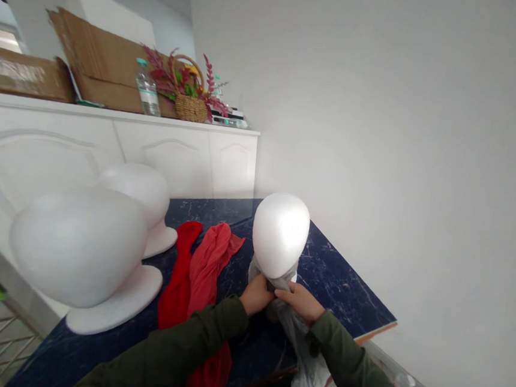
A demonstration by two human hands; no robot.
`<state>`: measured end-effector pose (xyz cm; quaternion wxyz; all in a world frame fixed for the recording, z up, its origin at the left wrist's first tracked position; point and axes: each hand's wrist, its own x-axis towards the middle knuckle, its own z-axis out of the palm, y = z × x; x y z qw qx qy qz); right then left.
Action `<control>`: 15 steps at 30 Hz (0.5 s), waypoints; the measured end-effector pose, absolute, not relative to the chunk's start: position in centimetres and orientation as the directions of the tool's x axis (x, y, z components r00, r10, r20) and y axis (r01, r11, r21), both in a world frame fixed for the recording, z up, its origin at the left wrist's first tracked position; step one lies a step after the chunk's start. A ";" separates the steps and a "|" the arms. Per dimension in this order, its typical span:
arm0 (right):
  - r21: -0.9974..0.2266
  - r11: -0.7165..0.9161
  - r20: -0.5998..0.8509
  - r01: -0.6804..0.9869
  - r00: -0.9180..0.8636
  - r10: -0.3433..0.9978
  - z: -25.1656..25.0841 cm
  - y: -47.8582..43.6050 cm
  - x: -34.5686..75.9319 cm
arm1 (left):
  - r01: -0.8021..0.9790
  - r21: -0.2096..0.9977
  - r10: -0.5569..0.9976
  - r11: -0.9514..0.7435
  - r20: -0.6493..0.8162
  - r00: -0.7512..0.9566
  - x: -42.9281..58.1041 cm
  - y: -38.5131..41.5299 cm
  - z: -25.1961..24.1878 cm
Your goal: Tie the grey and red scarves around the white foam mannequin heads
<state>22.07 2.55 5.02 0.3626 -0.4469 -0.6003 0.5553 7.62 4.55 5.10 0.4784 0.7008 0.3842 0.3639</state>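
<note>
A grey scarf is gripped at a foam head's neck.
It is grasped by the left hand and the right hand; red scarves lie beside.

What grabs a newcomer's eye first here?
The white foam head mid-table, with the left hand and right hand both gripping a pale sheer scarf at its neck. Beside it, red scarves lie bright on the dark blue table; two more foam heads stand at the near left.
</note>
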 end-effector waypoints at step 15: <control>-0.903 0.151 0.182 0.402 0.039 0.982 4.0 7.6 28.8 | 0.000 0.940 0.765 0.341 -0.278 0.581 1.8 8.2 6.6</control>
